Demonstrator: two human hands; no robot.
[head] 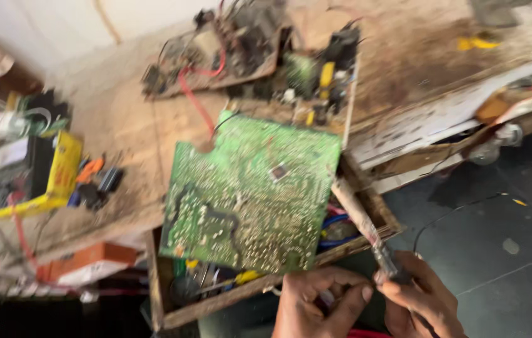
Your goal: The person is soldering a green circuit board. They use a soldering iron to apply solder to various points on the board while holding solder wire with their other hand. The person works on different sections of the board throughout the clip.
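Over an open wooden drawer (366, 216), the left hand (316, 303) pinches a flat green circuit board (250, 194); the right hand (419, 297) grips a thin soldering iron (366, 231).

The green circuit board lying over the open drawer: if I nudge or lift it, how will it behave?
The green circuit board looks flat and stiff, probably light. It rests tilted across the wooden drawer, so a push may tip it in. Its solder side faces up, likely prickly.

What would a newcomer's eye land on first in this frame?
The big green circuit board, solder side up, fills the centre above an open wooden drawer. Below it, the left hand and the right hand meet, the right gripping a thin tool. A yellow meter sits far left.
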